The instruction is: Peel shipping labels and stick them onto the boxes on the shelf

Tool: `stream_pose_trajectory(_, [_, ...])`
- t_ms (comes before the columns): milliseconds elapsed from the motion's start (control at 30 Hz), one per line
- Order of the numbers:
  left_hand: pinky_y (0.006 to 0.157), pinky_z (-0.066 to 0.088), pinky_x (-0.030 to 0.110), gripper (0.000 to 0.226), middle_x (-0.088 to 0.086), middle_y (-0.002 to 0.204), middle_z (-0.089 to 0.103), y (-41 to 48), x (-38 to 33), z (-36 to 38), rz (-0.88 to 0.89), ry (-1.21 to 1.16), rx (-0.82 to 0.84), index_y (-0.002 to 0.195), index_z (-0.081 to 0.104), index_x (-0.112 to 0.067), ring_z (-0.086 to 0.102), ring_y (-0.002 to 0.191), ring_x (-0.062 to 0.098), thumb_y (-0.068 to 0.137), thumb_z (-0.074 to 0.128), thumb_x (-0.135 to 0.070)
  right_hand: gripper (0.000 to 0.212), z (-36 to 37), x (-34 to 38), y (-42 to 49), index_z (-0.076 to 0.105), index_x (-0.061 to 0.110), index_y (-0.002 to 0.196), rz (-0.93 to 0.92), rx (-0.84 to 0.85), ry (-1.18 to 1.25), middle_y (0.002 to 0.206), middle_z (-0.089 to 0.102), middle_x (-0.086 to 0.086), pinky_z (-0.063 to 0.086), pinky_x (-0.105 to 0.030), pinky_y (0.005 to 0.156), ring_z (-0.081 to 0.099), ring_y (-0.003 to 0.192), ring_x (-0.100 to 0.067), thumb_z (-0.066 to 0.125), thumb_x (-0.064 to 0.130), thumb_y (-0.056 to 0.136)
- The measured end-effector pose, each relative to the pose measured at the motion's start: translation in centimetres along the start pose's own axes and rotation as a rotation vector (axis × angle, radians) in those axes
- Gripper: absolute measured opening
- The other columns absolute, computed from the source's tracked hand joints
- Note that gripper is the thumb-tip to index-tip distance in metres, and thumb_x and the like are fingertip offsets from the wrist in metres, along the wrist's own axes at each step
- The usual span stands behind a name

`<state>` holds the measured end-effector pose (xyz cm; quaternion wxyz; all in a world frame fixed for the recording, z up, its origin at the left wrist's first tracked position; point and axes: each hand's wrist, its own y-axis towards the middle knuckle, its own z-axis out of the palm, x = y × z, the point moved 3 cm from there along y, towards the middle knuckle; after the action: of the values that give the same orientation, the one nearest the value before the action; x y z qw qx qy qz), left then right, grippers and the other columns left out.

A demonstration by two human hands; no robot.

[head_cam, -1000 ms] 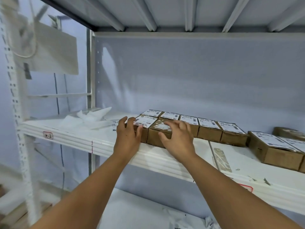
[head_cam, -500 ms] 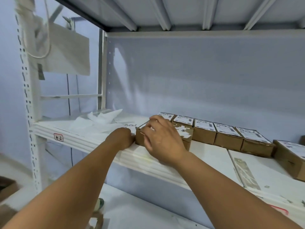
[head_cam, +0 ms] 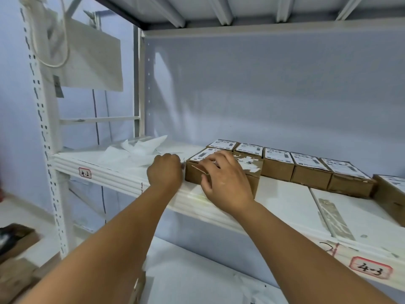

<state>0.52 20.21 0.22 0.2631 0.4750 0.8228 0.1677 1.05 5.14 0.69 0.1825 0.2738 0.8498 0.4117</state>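
brown corrugated cardboard is the main thing: a front box (head_cam: 195, 175) is parked right at the shelf (head_cam: 122, 175) lip, probably so its top can be reached without stretching. the right hand (head_cam: 225, 183) is cupped over its front top edge, fingers bent onto the white label (head_cam: 200, 155) and thumb laid down the front face, so the box is held steady and the label is likely being rubbed flat. the left hand (head_cam: 165, 172) is balled up at 9 o'clock of that box, just beside its side wall. whether anything is pinched inside can't be told, since the fingers are hidden. the two hands are kept apart, with the box corner between them.

at 3 o'clock, touching, a second box (head_cam: 252, 170) is seen with a torn, patchy paper skin on top (old label scraps, it looks like), so that one is judged not done yet. off toward 2 o'clock a row of boxes (head_cam: 306, 172) is lined up edge to edge, each topped with a flat, crisp barcode label. at 10 o'clock a heap of crumpled white sheets (head_cam: 135, 150) is left, thin and slick-looking, guessed to be peeled backing dumped within reach.
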Motion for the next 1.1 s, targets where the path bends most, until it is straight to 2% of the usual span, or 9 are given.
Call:
stream_pose_trajectory(200, [0.071,0.036,0.031,0.030,0.000,0.108,0.066,-2.3,1.6,-2.7,-0.330,-0.625,-0.381,0.107,0.066,-0.023,0.058,0.096,0.028,0.098,0.042,-0.038,0.031,-0.5,0.1,-0.2,0.069,0.015,0.097,-0.013,-0.114,0.022,0.091,0.064,0.000,0.050,-0.032,0.078,0.057,0.094,-0.022,0.046,0.029,0.082])
stream_pose_trajectory(300, [0.069,0.038,0.029,0.026,-0.004,0.101,0.069,-3.4,0.2,-4.7,-0.263,-0.876,-0.476,0.106,0.068,-0.025,0.062,0.085,0.022,0.096,0.048,-0.039,0.033,-1.3,0.0,0.2,0.069,0.016,0.101,0.088,-0.169,0.112,0.095,0.067,0.001,0.043,-0.027,0.084,0.058,0.096,-0.021,0.047,0.038,0.087])
stream_pose_trajectory(433, [0.067,0.044,0.028,0.024,-0.004,0.092,0.072,-4.8,-2.5,-6.4,0.060,-0.765,-0.536,0.104,0.071,-0.024,0.067,0.078,0.019,0.094,0.053,-0.035,0.051,-3.5,-0.2,2.0,0.055,0.021,0.128,0.673,-0.044,1.060,0.112,0.065,0.003,0.049,-0.022,0.089,0.062,0.102,-0.010,0.059,0.049,0.086])
stream_pose_trajectory(533, [0.065,0.045,0.022,0.034,-0.002,0.096,0.073,-5.5,-4.8,-5.9,0.334,-0.576,-0.562,0.100,0.073,-0.017,0.069,0.080,0.017,0.090,0.049,-0.039,0.035,-4.8,-0.7,3.2,0.061,0.016,0.116,0.768,-0.106,1.438,0.105,0.068,-0.004,0.054,-0.026,0.075,0.066,0.090,-0.015,0.064,0.035,0.086])
stream_pose_trajectory(600, [0.073,0.044,0.012,0.029,-0.004,0.103,0.072,-5.8,-5.7,-5.4,0.402,-0.705,-0.482,0.101,0.073,-0.016,0.066,0.087,0.007,0.089,0.054,-0.035,0.011,-5.7,-1.2,3.3,0.064,0.017,0.101,0.774,-0.163,1.388,0.100,0.070,-0.003,0.055,-0.028,0.070,0.066,0.085,-0.017,0.060,0.015,0.091])
stream_pose_trajectory(667, [0.078,0.040,0.002,0.019,-0.007,0.112,0.067,-5.7,-6.2,-5.4,0.286,-0.983,-0.362,0.105,0.070,-0.018,0.062,0.092,0.000,0.089,0.061,-0.024,0.018,-5.7,-2.3,2.9,0.063,0.019,0.093,0.832,-0.214,1.308,0.102,0.070,-0.005,0.058,-0.036,0.072,0.068,0.088,-0.024,0.054,0.004,0.092])
stream_pose_trajectory(833, [0.085,0.055,0.034,0.017,0.002,0.106,0.070,-4.2,-7.2,-5.8,-0.077,-1.555,-0.059,0.109,0.064,-0.016,0.069,0.091,0.016,0.093,0.058,-0.017,0.022,-6.1,-4.2,1.4,0.063,0.026,0.085,0.838,-0.105,1.158,0.106,0.071,-0.004,0.053,-0.043,0.089,0.067,0.098,-0.025,0.056,0.006,0.091])
stream_pose_trajectory(967, [0.070,0.056,0.030,0.020,0.001,0.087,0.073,-3.3,-8.1,-7.6,-0.071,-1.601,0.004,0.090,0.069,-0.018,0.071,0.079,0.017,0.091,0.056,-0.004,0.018,-6.5,-4.7,0.5,0.066,0.023,0.096,0.776,0.050,1.145,0.107,0.071,-0.002,0.054,-0.046,0.088,0.068,0.096,-0.021,0.059,0.007,0.091])
stream_pose_trajectory(1100, [0.062,0.054,0.023,0.023,-0.002,0.078,0.072,-3.0,-8.4,-8.3,-0.098,-1.602,0.073,0.080,0.066,-0.017,0.070,0.069,0.012,0.090,0.055,0.001,0.021,-6.8,-5.1,0.1,0.063,0.030,0.095,0.745,0.027,1.086,0.104,0.071,0.001,0.056,-0.045,0.082,0.069,0.092,-0.019,0.064,0.010,0.088])
